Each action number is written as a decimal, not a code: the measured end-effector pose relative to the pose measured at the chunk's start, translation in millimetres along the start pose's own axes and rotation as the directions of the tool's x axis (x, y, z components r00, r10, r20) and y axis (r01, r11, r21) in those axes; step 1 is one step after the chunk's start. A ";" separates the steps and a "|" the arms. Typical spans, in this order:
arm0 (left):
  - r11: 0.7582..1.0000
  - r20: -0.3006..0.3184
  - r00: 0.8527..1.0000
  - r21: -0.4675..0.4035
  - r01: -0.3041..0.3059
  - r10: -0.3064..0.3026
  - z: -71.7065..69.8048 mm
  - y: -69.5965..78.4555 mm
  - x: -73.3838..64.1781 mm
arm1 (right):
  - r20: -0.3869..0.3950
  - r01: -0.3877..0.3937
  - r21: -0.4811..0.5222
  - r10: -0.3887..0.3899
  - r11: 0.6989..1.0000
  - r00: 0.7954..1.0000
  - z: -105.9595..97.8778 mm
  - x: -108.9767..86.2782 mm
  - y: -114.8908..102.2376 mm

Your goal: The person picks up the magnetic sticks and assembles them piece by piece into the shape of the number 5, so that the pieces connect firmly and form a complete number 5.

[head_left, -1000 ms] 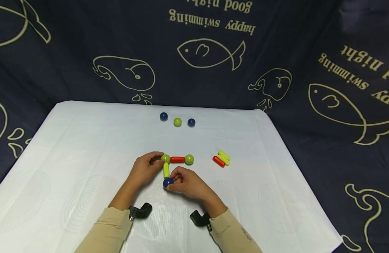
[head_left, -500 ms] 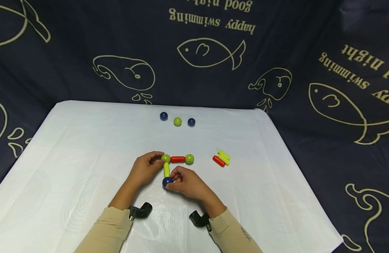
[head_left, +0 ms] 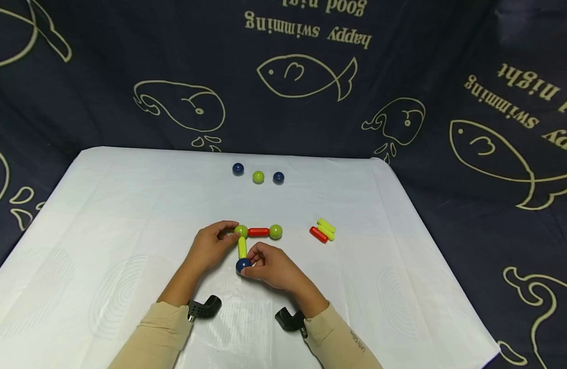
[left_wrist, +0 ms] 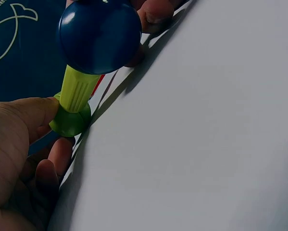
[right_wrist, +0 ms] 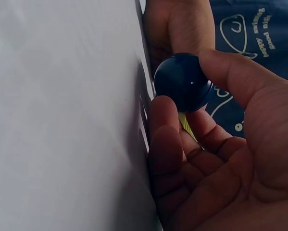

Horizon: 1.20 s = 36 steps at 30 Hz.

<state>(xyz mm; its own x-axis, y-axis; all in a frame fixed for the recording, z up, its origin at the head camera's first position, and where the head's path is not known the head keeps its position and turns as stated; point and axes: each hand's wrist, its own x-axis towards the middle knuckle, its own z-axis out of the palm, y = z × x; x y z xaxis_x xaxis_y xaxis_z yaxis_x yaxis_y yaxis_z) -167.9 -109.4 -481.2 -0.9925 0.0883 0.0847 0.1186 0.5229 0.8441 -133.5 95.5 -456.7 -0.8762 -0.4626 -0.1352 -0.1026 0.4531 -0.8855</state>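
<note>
My left hand [head_left: 213, 247] pinches a green ball [head_left: 241, 231] at the corner of a small joined piece. From that ball a red rod [head_left: 258, 232] runs right to a second green ball [head_left: 276, 231]. A yellow-green rod [head_left: 242, 248] comes from the same corner toward me, and a blue ball [head_left: 243, 266] sits at its near end. Thumb and fingers of my right hand [head_left: 276, 266] pinch this blue ball. The left wrist view shows the blue ball [left_wrist: 99, 36] against the rod's end [left_wrist: 79, 91]. In the right wrist view the rod is mostly hidden behind the fingers.
At the back of the white table [head_left: 173, 195] lie a blue ball [head_left: 238, 169], a green ball [head_left: 258, 177] and another blue ball [head_left: 278, 178]. To the right, a red rod [head_left: 318, 234] lies beside two yellow-green rods [head_left: 326, 229]. A dark printed cloth [head_left: 311, 123] hangs behind.
My right hand and the blue ball have shifted very slightly away from me and to the left, closing up against the yellow-green rod. The left hand keeps its hold on the corner ball.
</note>
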 end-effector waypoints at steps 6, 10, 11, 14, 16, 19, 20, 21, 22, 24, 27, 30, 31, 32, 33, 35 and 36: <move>1.000 0.004 1.000 0.004 0.000 0.000 -0.2 0.2 -0.1 | -0.004 -0.001 0.004 0.001 1.000 1.000 -0.3 0.1 -0.4; 1.000 0.006 1.000 0.005 -0.001 0.001 -0.5 0.8 -0.4 | -0.006 0.001 -0.002 -0.001 1.000 1.000 -0.3 -0.6 -1.5; 1.000 0.006 1.000 0.007 -0.002 0.002 -0.7 0.8 -0.4 | -0.006 0.001 -0.005 -0.001 1.000 1.000 -0.3 -0.8 -1.7; 1.000 0.004 1.000 0.009 -0.007 0.007 -0.9 0.5 -0.4 | -0.005 0.004 -0.015 -0.004 1.000 1.000 -0.2 -0.8 -1.7; 1.000 0.003 1.000 0.009 -0.012 0.012 -1.0 0.3 -0.5 | -0.005 0.003 -0.018 -0.003 1.000 1.000 -0.2 -0.9 -1.5; 1.000 0.001 1.000 0.008 -0.016 0.016 -1.0 0.0 -0.7 | -0.005 0.008 -0.021 -0.008 1.000 1.000 0.0 -0.6 -1.0; 1.000 0.001 1.000 0.008 -0.016 0.016 -1.0 0.0 -0.8 | -0.005 0.008 -0.023 -0.008 1.000 1.000 0.1 -0.3 -0.7; 1.000 0.002 1.000 0.009 -0.015 0.015 -0.9 -0.1 -0.8 | -0.005 0.010 -0.024 -0.010 1.000 1.000 0.2 -0.2 -0.2; 1.000 0.002 1.000 0.010 -0.014 0.014 -0.9 -0.4 -0.8 | -0.005 0.011 -0.025 -0.011 1.000 1.000 0.2 -0.3 -0.3; 1.000 0.002 1.000 0.012 -0.012 0.012 -0.9 -0.8 -0.7 | -0.004 0.012 -0.027 -0.012 1.000 1.000 0.3 -0.5 -0.4; 1.000 0.003 1.000 0.013 -0.011 0.011 -1.0 -1.2 -0.7 | -0.002 0.012 -0.023 -0.012 1.000 1.000 0.3 -1.2 -0.8; 1.000 0.002 1.000 0.014 -0.013 0.013 -1.0 -1.5 -0.5 | 0.001 0.013 -0.016 -0.013 1.000 1.000 0.2 -1.6 -1.2; 1.000 0.002 1.000 0.016 -0.013 0.013 -1.0 -1.6 -0.4 | 0.001 0.013 -0.017 -0.013 1.000 1.000 0.1 -1.8 -1.1; 1.000 0.002 1.000 0.017 -0.014 0.014 -1.0 -1.6 -0.4 | 0.001 0.013 -0.017 -0.013 1.000 1.000 0.0 -1.7 -1.1; 1.000 0.001 1.000 0.019 -0.014 0.014 -0.9 -1.7 -0.3 | 0.001 0.014 -0.019 -0.014 1.000 1.000 0.0 -1.8 -0.9; 1.000 0.001 1.000 0.022 -0.016 0.016 -0.9 -1.5 -0.4 | -0.003 0.011 -0.025 -0.011 1.000 1.000 -0.4 -1.9 -0.9; 1.000 0.000 1.000 0.023 -0.017 0.017 -1.0 -1.5 -0.4 | -0.006 0.009 -0.031 -0.009 0.999 1.000 -0.5 -1.9 -0.7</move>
<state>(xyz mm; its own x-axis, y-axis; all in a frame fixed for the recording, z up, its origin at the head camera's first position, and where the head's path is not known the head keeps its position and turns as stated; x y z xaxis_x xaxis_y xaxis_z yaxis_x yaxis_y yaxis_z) -167.7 -111.1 -482.0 -0.9904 0.0973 0.0985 0.1357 0.5405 0.8303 -131.9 96.4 -455.5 -0.8781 -0.4619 -0.1247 -0.1248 0.4728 -0.8723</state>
